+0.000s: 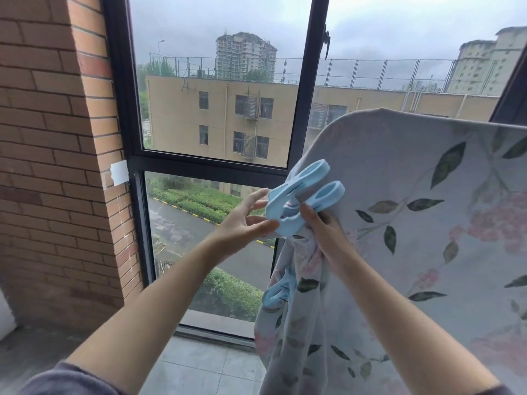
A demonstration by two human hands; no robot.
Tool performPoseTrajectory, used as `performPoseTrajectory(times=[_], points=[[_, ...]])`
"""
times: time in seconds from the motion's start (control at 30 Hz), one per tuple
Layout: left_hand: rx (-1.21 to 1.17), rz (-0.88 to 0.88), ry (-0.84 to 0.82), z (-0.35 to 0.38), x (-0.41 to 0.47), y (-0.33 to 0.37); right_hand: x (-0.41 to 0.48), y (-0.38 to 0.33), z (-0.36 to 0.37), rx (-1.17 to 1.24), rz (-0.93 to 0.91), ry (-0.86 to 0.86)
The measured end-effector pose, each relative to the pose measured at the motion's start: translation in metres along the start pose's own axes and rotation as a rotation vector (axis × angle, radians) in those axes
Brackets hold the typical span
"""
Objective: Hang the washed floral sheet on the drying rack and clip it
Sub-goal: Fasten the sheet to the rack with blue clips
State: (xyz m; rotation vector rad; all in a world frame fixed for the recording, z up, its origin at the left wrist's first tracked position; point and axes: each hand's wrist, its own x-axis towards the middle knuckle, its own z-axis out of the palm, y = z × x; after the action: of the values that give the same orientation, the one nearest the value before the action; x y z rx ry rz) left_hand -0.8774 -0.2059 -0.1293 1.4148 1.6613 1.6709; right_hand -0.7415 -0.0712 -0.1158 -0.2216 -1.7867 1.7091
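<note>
One blue clip slants, ring handles up-right, against the floral sheet.

The floral sheet hangs over a rack that its own cloth hides, up and to the right of the right hand, which grips its bunched edge. Below that hand the cloth drops toward the grey tiled floor.
</note>
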Motion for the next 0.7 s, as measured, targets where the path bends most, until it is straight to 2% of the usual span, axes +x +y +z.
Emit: performPoseTrajectory(times=[0.13, 0.2, 0.23, 0.33, 0.47, 0.6, 0.7], points=[[0.292, 0.149, 0.349, 0.02, -0.036, -0.058, -0.007, 0.007, -0.006, -0.021, -0.032, 0.049], [0.4, 0.123, 0.449, 0.034, -0.051, -0.089, -0.012, 0.011, -0.014, -0.055, -0.057, 0.068], [0.431, 0.061, 0.439, 0.04, -0.055, -0.1, -0.014, 0.011, -0.017, -0.071, -0.066, 0.075], [0.504, -0.173, 0.268, 0.065, -0.057, -0.125, -0.018, 0.014, -0.029, -0.112, -0.058, 0.09], [0.663, -0.353, 0.13, 0.094, -0.05, -0.129, -0.017, 0.018, -0.039, -0.179, -0.062, 0.122], [0.813, -0.439, 0.155, 0.115, -0.043, -0.129, -0.021, 0.023, -0.04, -0.217, -0.066, 0.162], [0.801, -0.493, 0.187, 0.121, -0.045, -0.138, -0.024, 0.025, -0.037, -0.18, -0.066, 0.186]])
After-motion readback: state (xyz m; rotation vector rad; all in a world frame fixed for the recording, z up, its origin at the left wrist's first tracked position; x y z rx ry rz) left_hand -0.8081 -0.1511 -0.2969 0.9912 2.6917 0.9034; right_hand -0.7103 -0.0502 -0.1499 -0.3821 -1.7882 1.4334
